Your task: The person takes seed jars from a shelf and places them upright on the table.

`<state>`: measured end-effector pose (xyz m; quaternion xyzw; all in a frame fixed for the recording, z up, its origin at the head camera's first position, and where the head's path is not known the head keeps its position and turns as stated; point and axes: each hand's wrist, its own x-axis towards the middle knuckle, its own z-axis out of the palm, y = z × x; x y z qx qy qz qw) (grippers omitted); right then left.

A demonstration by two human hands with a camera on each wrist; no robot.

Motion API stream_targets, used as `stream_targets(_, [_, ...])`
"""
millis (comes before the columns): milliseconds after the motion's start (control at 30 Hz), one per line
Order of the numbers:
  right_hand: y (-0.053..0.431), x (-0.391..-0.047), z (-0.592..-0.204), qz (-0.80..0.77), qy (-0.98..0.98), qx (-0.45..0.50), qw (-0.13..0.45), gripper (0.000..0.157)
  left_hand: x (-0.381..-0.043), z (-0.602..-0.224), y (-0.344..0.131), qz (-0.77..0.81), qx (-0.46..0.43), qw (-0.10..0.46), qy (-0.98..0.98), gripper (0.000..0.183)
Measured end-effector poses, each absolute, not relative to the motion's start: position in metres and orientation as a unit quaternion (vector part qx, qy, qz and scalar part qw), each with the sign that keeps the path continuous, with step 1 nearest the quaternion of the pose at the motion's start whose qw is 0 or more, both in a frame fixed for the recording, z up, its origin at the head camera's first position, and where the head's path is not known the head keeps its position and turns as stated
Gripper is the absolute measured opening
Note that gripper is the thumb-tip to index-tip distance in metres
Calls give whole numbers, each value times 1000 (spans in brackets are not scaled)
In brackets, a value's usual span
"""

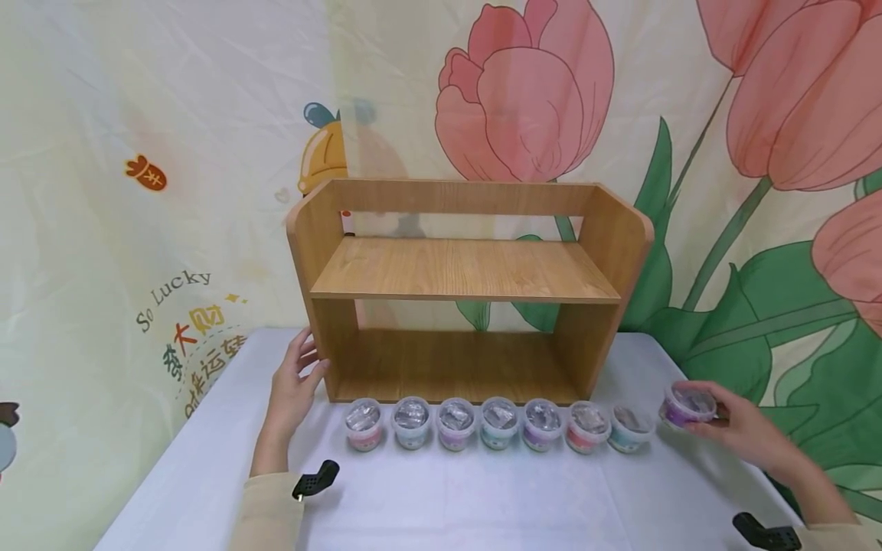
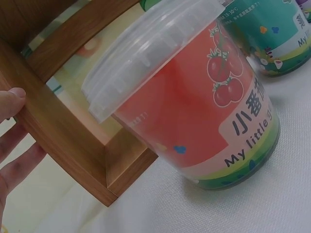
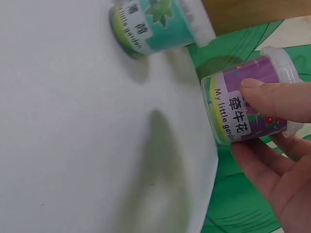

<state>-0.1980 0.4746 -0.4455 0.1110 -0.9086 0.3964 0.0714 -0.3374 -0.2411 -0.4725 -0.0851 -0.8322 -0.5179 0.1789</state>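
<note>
My right hand [image 1: 747,432] grips a purple plastic cup [image 3: 248,99] with a clear lid, thumb on one side and fingers on the other, at the right end of a row of similar cups. My left hand [image 1: 292,390] touches the left side panel of a two-tier wooden shelf [image 1: 462,268], its fingers along the panel's edge. Close to it stands a red cup [image 2: 189,97] printed with tomatoes. A teal cup [image 3: 155,24] is the nearest one to the purple cup.
Several lidded cups, among them a purple one [image 1: 455,423], line the front of the shelf on a white-covered table [image 1: 468,497]. Behind stands a curtain [image 1: 227,99] printed with large tulips. Black straps [image 1: 316,480] sit at both wrists.
</note>
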Motion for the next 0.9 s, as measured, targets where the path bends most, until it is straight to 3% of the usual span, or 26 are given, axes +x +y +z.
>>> stream_targets(300, [479, -198, -466, 416, -897, 131, 65, 58, -338, -473, -244, -521, -89, 182, -829, 79])
stream_targets(567, [483, -197, -481, 418, -896, 148, 27, 60, -336, -472, -241, -521, -86, 179, -830, 80])
stream_targets(733, [479, -192, -475, 373, -910, 176, 49, 60, -336, -469, -242, -508, -85, 173, -839, 80])
stream_targets(900, [467, -189, -458, 279, -932, 186, 137, 64, -334, -463, -248, -476, -113, 168, -856, 76])
